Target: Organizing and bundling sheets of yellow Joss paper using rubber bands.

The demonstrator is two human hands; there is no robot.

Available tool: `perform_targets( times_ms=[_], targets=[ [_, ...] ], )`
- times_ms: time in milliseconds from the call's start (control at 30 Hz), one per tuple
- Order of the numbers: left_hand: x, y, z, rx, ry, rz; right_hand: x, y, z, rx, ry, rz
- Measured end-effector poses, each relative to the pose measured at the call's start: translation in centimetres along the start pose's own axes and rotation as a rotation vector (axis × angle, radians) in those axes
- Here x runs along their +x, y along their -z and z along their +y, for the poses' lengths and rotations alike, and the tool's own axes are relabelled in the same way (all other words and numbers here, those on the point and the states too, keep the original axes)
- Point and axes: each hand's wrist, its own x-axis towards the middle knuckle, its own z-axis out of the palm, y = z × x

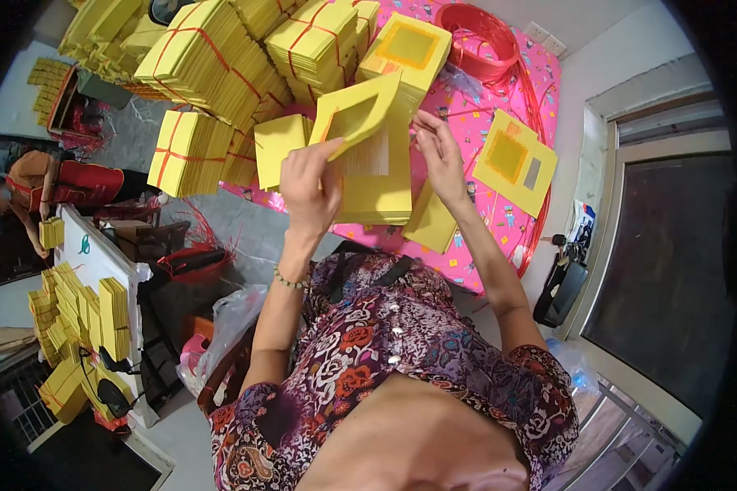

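Observation:
My left hand (pixel 311 184) is closed on the lower left edge of a yellow paper envelope (pixel 382 104) with a cut-out window, which is lifted and bent. Beneath it is a stack of yellow envelopes (pixel 377 204), with a whitish printed patch (pixel 368 159) partly showing on top. My right hand (pixel 442 159) is just right of the stack, its fingers loosely curled and apart, with nothing visible in them. Under that hand lies another yellow envelope (pixel 432 219). Farther right, one with an orange window and a grey strip (pixel 532 173) lies flat on the pink patterned tablecloth (pixel 467 260).
Bundles of yellow envelopes tied with red cord (pixel 196 57) crowd the table's far left. A red plastic ring-shaped tub (pixel 487 69) with red strands stands at the far right. At left, another person (pixel 82 180) works by a white table (pixel 139 327). A window (pixel 655 270) is at right.

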Motion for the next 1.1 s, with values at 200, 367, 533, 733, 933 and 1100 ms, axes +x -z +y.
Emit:
perform_targets(
  times_ms=[200, 367, 533, 733, 933, 1100],
  targets=[
    [-0.7, 0.9, -0.1, -0.374, 0.191, 0.241, 2.9, -1.4, 0.2, 0.064, 0.108, 0.096],
    [-2.8, 0.2, -1.3, -0.795, 0.437, 0.199, 2.5, -1.1, -0.2, -0.202, 0.165, 0.109],
    [-4.8, -0.9, -3.7, -0.827, 0.524, 0.154, 2.6, -0.8, 1.4, -0.021, 0.073, 0.118],
    [-5.0, -1.2, -4.1, -0.801, 0.503, 0.145, 2.0, -1.7, 0.7, 0.018, 0.119, 0.19],
    [-3.6, -0.3, -3.1, -0.931, 0.569, 0.073, 1.8, -0.6, -0.3, 0.012, 0.014, 0.213],
    [-1.2, -1.2, 0.3, -1.312, 0.706, -0.159, 1.0, -2.4, -1.5, 0.211, -0.063, -0.097]
  ],
)
